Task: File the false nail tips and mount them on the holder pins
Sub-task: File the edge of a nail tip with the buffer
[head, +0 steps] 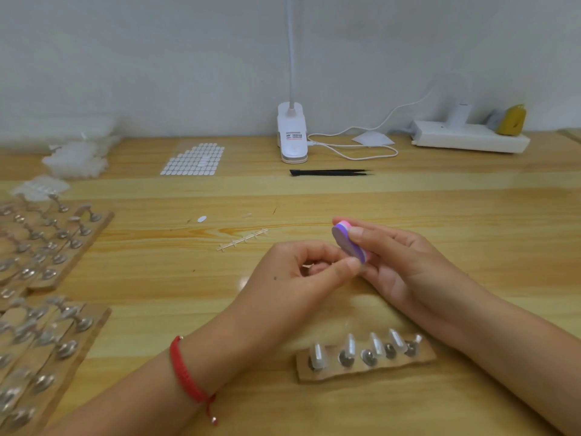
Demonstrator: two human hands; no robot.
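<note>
On the wooden table [471, 221], the cardboard holder strip [424, 357] carries five pins, each with a clear nail tip [350, 343] mounted on it. Just beyond the strip, the right hand [396, 262] grips a pink-and-purple file block [344, 242] between thumb and fingers. The left hand [298, 278], beside it, has its fingers curled and its thumb pressed to the block's lower edge; whether it pinches a tip I cannot tell. Far beyond the strip lie black tweezers [330, 173]; to its left are boards of bare pins [47, 243].
</note>
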